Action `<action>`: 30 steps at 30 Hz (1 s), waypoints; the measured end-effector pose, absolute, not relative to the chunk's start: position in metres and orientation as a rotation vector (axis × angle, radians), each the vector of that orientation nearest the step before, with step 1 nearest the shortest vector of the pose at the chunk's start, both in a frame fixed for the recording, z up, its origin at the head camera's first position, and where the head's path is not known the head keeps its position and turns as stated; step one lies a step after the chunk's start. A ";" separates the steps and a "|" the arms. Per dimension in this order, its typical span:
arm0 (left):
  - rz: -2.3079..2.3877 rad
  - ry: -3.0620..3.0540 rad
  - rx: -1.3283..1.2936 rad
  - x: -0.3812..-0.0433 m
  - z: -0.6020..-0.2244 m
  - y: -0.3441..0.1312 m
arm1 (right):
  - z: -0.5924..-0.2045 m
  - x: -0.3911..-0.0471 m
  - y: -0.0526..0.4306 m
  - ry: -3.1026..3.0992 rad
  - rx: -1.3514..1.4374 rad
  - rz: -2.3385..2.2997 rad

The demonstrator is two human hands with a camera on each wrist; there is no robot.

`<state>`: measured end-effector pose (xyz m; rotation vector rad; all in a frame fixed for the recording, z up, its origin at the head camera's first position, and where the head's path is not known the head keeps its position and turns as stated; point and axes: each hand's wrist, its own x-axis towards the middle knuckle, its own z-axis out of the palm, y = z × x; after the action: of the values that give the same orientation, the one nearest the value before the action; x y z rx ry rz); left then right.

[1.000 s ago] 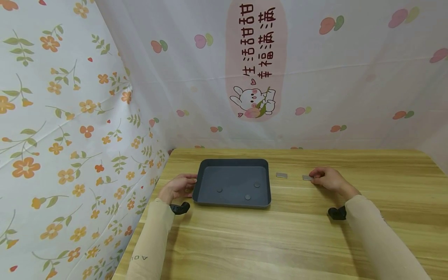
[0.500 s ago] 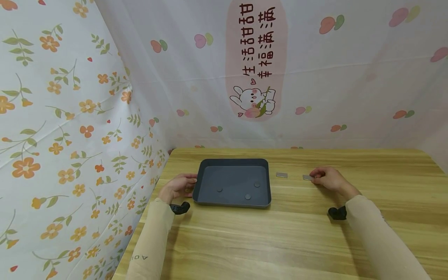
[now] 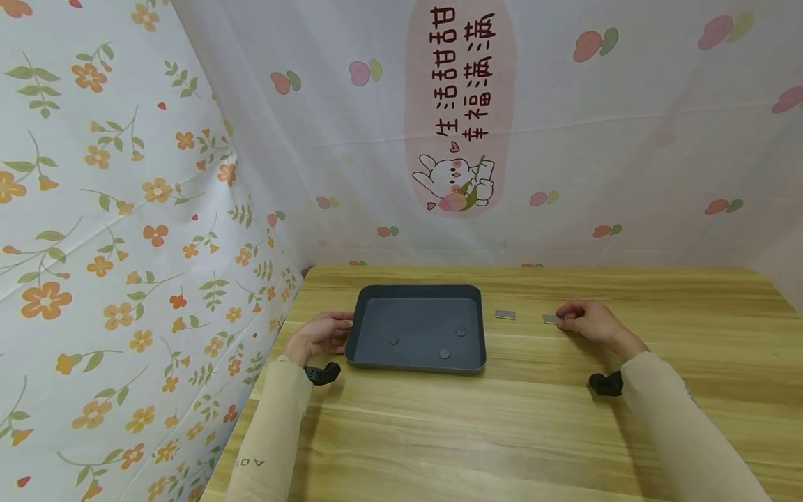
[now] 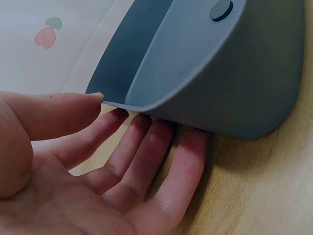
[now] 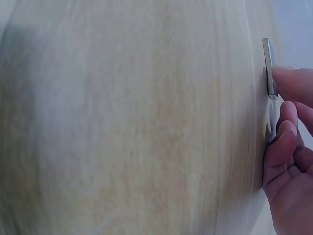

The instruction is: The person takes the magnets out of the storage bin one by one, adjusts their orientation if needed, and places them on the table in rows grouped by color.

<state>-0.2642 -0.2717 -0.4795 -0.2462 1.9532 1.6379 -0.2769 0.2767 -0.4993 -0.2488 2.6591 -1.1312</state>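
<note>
A dark grey rectangular tray (image 3: 417, 369) lies on the table, with several small round grey discs (image 3: 444, 353) on its floor. At the tray's left end is my left hand (image 3: 323, 333). Its fingers, slightly bent, touch the outer wall, and the thumb tip is right at the rim (image 4: 146, 108). Right of the tray, my right hand (image 3: 590, 322) pinches the right end of a small flat silver-grey rectangular plate (image 3: 549, 318). The fingertips partly hide that plate (image 5: 268, 66). A similar rectangular plate (image 3: 505, 314) rests between it and the tray.
The wood-grain table (image 3: 439, 432) runs back to a white printed curtain (image 3: 564, 153). A flowered curtain (image 3: 138, 265) hangs along the left edge, close to my left forearm. Each wrist wears a black device (image 3: 323, 374).
</note>
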 end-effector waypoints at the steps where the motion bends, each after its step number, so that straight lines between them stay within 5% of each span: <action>1: 1.638 1.953 -0.245 -0.264 -0.480 -0.272 | -0.500 -0.277 0.277 2.651 -0.238 -1.140; 13: 1.641 1.956 -0.239 -0.264 -0.481 -0.273 | -0.490 -0.275 0.268 2.521 -0.111 -1.347; 30: 1.648 1.965 -0.240 -0.263 -0.480 -0.271 | -0.459 -0.273 0.192 2.066 -0.047 -1.914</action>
<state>-0.2626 -0.2709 -0.4798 -0.2398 1.9648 1.6481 -0.2732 0.1918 -0.4594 -0.0474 2.0661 -1.9144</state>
